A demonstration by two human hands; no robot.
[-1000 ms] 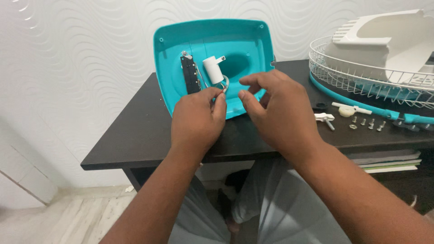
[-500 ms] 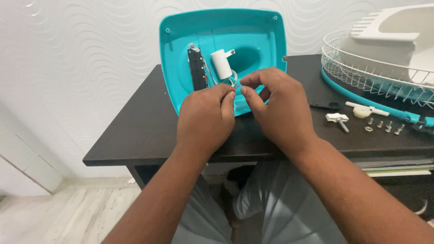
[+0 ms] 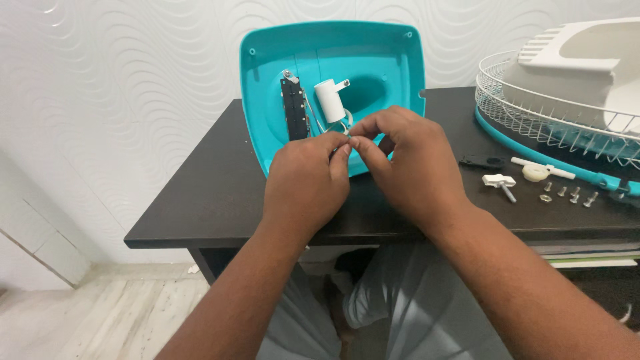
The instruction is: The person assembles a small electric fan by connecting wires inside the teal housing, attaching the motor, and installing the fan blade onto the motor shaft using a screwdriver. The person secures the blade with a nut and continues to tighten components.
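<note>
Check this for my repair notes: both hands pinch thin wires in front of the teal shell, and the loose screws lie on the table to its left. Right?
Not quite. The head view shows the loose screws on the table to the right of the teal shell. The left hand and right hand do pinch the thin wires.

Shell housing (image 3: 373, 60) propped upright at the back of the table (image 3: 213, 193), against the wall. Inside it: switch strip (image 3: 293, 110) left, capacitor cylinder (image 3: 329, 100) just right of it, wires (image 3: 343, 127) below. Left hand (image 3: 308, 183) and right hand (image 3: 407, 163) side by side before the housing, fingertips meeting at the wires. Right of the hands, on the table: flat clip (image 3: 481, 161), wing knob (image 3: 501, 182), round cap (image 3: 533, 171), loose screws (image 3: 570, 193). Behind those, wire guard (image 3: 533, 107) with motor cover (image 3: 587, 60) lying in it.
</note>
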